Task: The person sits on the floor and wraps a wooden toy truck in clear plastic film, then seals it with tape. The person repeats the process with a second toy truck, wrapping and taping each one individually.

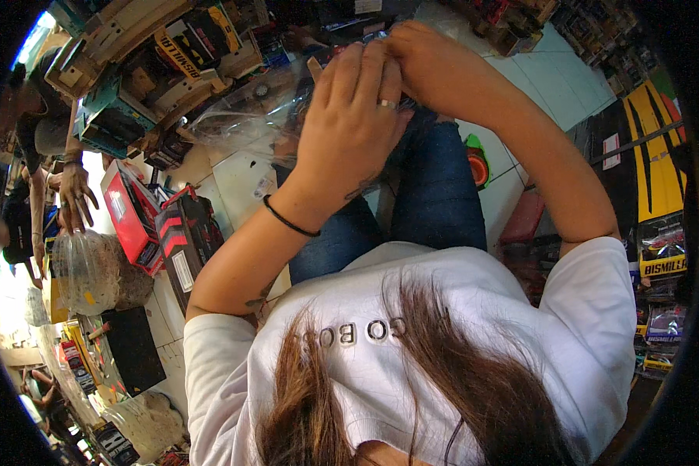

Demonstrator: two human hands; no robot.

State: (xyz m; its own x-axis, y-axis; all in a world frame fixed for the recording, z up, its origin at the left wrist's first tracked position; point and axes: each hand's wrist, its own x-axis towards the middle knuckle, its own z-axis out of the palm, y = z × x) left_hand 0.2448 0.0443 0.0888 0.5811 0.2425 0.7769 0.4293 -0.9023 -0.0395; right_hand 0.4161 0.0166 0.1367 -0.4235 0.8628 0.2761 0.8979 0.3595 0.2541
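Both my hands are together above my knees, at the top of the view. My left hand [357,97], with a ring on one finger, has its fingers pressed together and bent over something dark. Right beside it, my right hand [427,66] is closed, its fingers curled down and mostly hidden. Whatever lies under them is covered by the hands, so I cannot make out its kind. A small pale brown strip [314,68] sticks out by the left fingers. Crumpled clear plastic [245,109] spreads to the left of my left hand.
Wooden crates [120,46] and a teal crate [113,116] stand at the upper left. Red and black boxes [128,206] lie on the tiled floor. At far left another person's hand [76,190] hangs over a clear plastic bag [85,268]. Yellow-black packages [652,163] are at right.
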